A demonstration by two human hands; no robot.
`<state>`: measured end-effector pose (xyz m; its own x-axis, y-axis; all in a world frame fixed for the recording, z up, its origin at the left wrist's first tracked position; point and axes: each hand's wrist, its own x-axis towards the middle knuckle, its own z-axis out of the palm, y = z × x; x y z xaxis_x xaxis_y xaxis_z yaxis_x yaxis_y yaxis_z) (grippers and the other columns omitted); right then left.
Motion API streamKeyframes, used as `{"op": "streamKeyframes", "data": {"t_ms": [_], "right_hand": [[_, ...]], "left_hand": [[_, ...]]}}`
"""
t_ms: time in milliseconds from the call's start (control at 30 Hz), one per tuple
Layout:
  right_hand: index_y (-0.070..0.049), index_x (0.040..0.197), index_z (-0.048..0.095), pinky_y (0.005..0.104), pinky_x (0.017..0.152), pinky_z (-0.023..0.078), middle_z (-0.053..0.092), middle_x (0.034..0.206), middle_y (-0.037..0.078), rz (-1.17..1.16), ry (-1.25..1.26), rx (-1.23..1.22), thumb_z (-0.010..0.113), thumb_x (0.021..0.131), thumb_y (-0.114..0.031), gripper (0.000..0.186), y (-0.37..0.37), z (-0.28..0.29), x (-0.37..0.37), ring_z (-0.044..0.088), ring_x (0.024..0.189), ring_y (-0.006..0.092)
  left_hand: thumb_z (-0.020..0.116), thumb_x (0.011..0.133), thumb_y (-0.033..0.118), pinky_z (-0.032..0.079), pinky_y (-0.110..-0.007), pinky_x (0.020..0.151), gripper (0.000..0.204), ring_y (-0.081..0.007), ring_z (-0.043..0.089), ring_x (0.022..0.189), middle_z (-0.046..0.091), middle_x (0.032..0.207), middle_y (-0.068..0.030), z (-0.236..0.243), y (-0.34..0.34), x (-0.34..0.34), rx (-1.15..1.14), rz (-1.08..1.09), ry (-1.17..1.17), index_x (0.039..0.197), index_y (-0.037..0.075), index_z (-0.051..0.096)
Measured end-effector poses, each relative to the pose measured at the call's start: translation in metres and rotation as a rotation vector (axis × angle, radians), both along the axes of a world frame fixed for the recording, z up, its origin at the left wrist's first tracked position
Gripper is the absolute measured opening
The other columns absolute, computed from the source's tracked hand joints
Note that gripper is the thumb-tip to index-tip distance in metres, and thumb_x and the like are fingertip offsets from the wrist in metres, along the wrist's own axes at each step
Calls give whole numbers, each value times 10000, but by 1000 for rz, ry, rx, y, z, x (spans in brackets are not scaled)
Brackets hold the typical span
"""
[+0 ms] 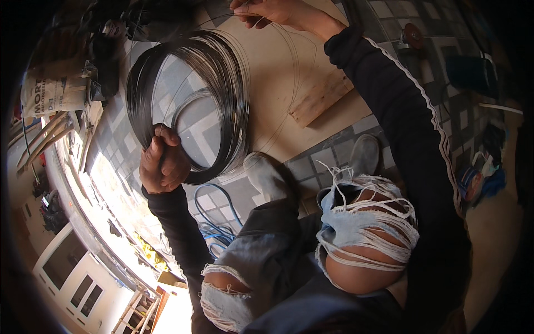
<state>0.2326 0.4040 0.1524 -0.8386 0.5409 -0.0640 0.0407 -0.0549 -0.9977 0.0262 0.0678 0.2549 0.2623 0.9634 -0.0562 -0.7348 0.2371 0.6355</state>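
A large coil of thin dark wire [231, 94] stands out ahead of my knees, above the tiled floor. My left hand [165, 161] is closed round the coil's near left side. Up at the far edge of the view, my right hand [275, 12] pinches a loose strand of the wire, its fingertips partly cut off by the picture's rim. Several fine strands arc from the coil toward that hand and over a tan board [261, 106]. A short wooden block [320, 99] lies on the board, to the right of the coil.
Blue hose [222, 231] lies looped by my left leg. A printed sack [61, 94] and wooden strips [47, 136] are at the left. Toward the far right sits a reddish disc [412, 35]; plastic bags [481, 175] lie at the right. My boots [267, 177] stand near the board.
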Motion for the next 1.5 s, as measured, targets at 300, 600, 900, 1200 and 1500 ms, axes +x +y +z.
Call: {"op": "streamKeyframes", "data": {"t_ms": [300, 600, 900, 1200, 1500], "right_hand": [[-67, 1453, 551, 422, 1107, 467, 599, 1410, 143, -130, -335, 4, 661, 956, -612, 746, -31, -51, 42, 580, 1317, 297], [-79, 1460, 492, 473, 1068, 457, 575, 1373, 153, -103, -114, -740, 675, 893, -680, 847, -107, -96, 30, 581, 1248, 299], [-103, 1304, 572, 390, 821, 568, 653, 1131, 80, 79, -74, -868, 729, 955, -405, 487, -151, -92, 12, 686, 984, 234], [-110, 1103, 652, 332, 624, 544, 564, 761, -42, -281, -46, -852, 785, 919, -289, 290, -147, -90, 15, 592, 637, 123], [-43, 1400, 532, 390, 988, 526, 670, 1211, 127, -449, -333, 242, 788, 912, -402, 658, -156, -77, 8, 656, 1139, 230]], "left_hand": [[325, 1153, 274, 296, -218, 290, 322, -49, 337, 346, 502, 712, -40, -6, 1, -6, -27, 144, -56, 1244, 6, 477], [312, 1154, 276, 332, -220, 292, 337, -53, 374, 350, 502, 698, -44, 7, 3, -20, 31, 160, -47, 1263, 0, 472], [331, 1151, 272, 379, -208, 294, 317, -72, 402, 373, 471, 690, -49, 15, 3, -27, 53, 239, -80, 1238, -1, 464], [305, 1155, 275, 416, -211, 320, 374, -91, 414, 405, 449, 706, -57, 14, 4, -33, 88, 267, -161, 1279, -44, 457], [301, 1156, 312, 439, -245, 387, 416, -82, 448, 420, 497, 792, -39, 11, 6, -26, -6, 324, -110, 1352, -21, 455]]}}
